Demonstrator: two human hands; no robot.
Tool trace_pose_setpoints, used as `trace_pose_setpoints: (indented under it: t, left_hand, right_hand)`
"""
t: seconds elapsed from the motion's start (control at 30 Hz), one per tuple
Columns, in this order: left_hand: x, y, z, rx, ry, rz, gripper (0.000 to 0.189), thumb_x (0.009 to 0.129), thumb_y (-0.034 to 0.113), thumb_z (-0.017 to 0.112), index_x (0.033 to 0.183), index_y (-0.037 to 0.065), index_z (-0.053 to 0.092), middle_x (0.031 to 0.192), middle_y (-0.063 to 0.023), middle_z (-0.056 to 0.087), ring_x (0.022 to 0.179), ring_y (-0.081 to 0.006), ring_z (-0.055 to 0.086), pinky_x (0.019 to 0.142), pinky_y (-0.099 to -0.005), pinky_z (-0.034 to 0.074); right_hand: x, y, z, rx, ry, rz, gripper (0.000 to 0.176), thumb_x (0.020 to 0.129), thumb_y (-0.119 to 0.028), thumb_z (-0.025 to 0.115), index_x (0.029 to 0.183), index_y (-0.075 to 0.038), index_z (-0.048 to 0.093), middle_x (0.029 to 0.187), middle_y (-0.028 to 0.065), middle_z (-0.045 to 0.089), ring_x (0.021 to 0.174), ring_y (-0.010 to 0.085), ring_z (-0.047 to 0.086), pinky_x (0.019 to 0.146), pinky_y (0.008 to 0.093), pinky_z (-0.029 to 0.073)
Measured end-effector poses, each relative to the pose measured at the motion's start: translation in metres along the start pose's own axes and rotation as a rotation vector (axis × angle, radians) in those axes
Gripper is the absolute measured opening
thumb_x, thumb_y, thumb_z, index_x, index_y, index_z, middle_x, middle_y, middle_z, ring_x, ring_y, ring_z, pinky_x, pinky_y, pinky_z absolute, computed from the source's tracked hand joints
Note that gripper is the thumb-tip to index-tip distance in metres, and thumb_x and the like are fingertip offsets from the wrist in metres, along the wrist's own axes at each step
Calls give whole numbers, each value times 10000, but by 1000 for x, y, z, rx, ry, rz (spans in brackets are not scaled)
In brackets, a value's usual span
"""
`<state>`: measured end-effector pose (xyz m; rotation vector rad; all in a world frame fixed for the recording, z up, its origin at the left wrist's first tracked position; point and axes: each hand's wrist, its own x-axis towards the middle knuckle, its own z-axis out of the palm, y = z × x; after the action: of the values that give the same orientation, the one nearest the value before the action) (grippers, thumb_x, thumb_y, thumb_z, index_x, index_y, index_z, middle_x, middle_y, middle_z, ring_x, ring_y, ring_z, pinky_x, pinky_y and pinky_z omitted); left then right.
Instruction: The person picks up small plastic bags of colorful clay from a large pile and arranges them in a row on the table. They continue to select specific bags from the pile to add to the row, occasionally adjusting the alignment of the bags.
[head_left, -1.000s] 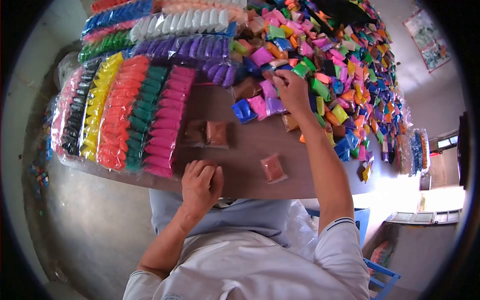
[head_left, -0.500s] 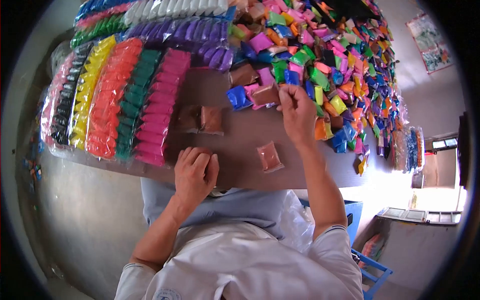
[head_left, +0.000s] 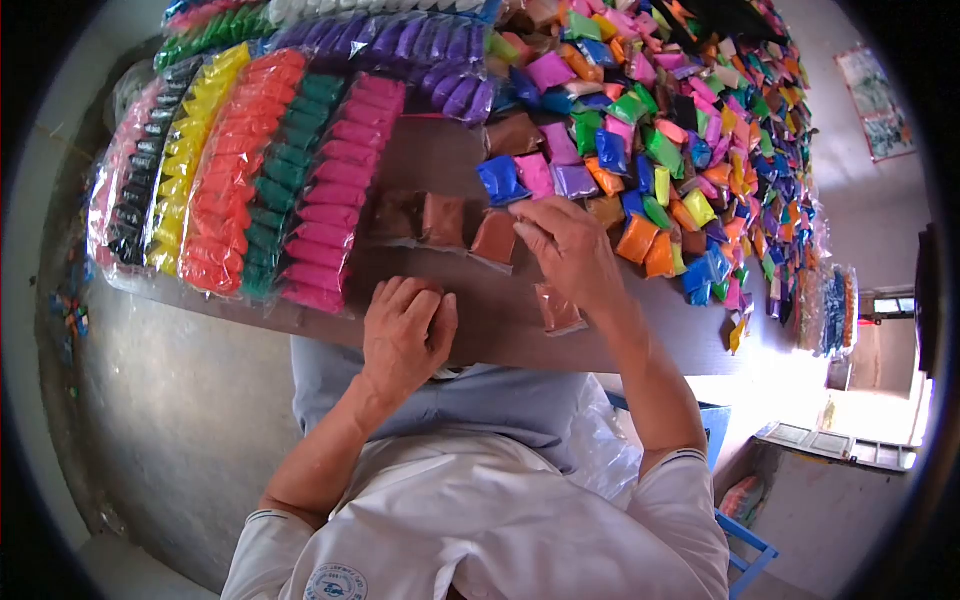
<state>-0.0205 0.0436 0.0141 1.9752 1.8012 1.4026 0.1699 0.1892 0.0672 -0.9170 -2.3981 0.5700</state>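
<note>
My right hand (head_left: 575,252) pinches the right edge of a small brown packet (head_left: 494,238) in a clear wrapper, at the table surface. Left of it, two more packets lie in line, a brown packet (head_left: 443,220) and a darker brown packet (head_left: 397,216). Partly under my right wrist is a reddish-brown packet (head_left: 558,310). My left hand (head_left: 408,330) rests curled at the table's near edge. Its fingers are closed, and whatever may be inside them is hidden.
A large heap of mixed-colour packets (head_left: 665,150) covers the table's right and back. Long clear bags of sorted packets stand at left, among them a pink bag (head_left: 350,180), with a purple bag (head_left: 390,45) behind. The brown table (head_left: 440,160) has a curved near edge.
My right hand has brought the brown packet from the heap's edge down and left, beside the other two. My left hand stays curled at the edge. The whole view has shifted slightly.
</note>
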Motion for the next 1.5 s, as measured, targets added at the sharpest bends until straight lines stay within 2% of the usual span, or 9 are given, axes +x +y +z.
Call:
trace_pose_setpoints:
  t: [0.27, 0.47, 0.6, 0.67, 1.0, 1.17, 1.2, 1.27, 1.5]
  left_hand:
    - [0, 0, 0, -17, -13, -19, 115, 858, -9, 681, 790, 24, 594, 876, -106, 658, 767, -322, 599, 714, -421, 459]
    - [0, 0, 0, -15, -6, -9, 121, 859, -10, 682, 786, 25, 592, 875, -103, 658, 764, -315, 599, 713, -414, 461]
    - [0, -1, 1, -17, -11, -9, 115, 852, -14, 687, 795, 26, 596, 881, -103, 658, 768, -315, 599, 712, -415, 460]
    - [0, 0, 1, -14, -14, -3, 112, 850, -15, 688, 798, 25, 597, 883, -103, 658, 770, -315, 600, 713, -416, 460]
    - [1, 2, 0, 10, -35, -1, 109, 839, -23, 694, 801, 24, 604, 875, -112, 654, 773, -323, 602, 715, -424, 463]
    - [1, 3, 1, 21, -15, 23, 110, 844, -15, 696, 798, 25, 605, 863, -113, 652, 774, -322, 603, 713, -420, 465]
    - [1, 3, 0, 21, -15, 22, 108, 847, -10, 695, 799, 27, 606, 862, -112, 652, 775, -322, 603, 713, -420, 465]
    - [1, 3, 0, 25, -12, 16, 107, 850, -6, 695, 799, 28, 607, 861, -112, 652, 776, -322, 604, 713, -420, 466]
    - [-1, 1, 1, 27, -22, 8, 106, 851, -1, 692, 800, 33, 605, 867, -111, 656, 779, -327, 603, 716, -424, 465]
  right_hand:
    - [30, 40, 11, -192, -74, 38, 305, 918, -171, 690, 1222, -147, 702, 959, 190, 693, 921, 399, 679, 804, 487, 547]
    - [34, 60, 13, -120, 41, 2, 265, 914, -189, 706, 1161, -94, 723, 981, 179, 697, 901, 388, 687, 780, 459, 547]
    - [17, 19, -3, -4, 56, 51, 279, 913, -223, 722, 1139, -60, 728, 982, 174, 695, 875, 371, 690, 769, 447, 544]
    - [9, 8, -5, 43, -169, 215, 353, 907, -256, 739, 1190, -49, 705, 993, 173, 688, 844, 358, 683, 773, 444, 536]
    - [10, 14, 6, 55, -248, 241, 388, 882, -228, 742, 1220, -49, 674, 999, 192, 678, 904, 378, 664, 814, 461, 516]
    - [22, 19, 7, 161, -312, 372, 360, 838, -231, 795, 1131, -44, 702, 857, 134, 674, 769, 274, 679, 720, 389, 534]
    - [20, 18, 7, 159, -308, 370, 360, 838, -231, 795, 1131, -44, 702, 857, 134, 674, 769, 274, 679, 720, 389, 534]
    - [13, 16, 11, 195, -146, 387, 345, 835, -133, 815, 1140, -16, 702, 825, 30, 632, 666, 76, 544, 620, 242, 462]
    - [3, -4, 14, 137, 39, 173, 313, 827, -134, 819, 1096, -18, 710, 915, 76, 654, 711, 154, 621, 665, 293, 514]
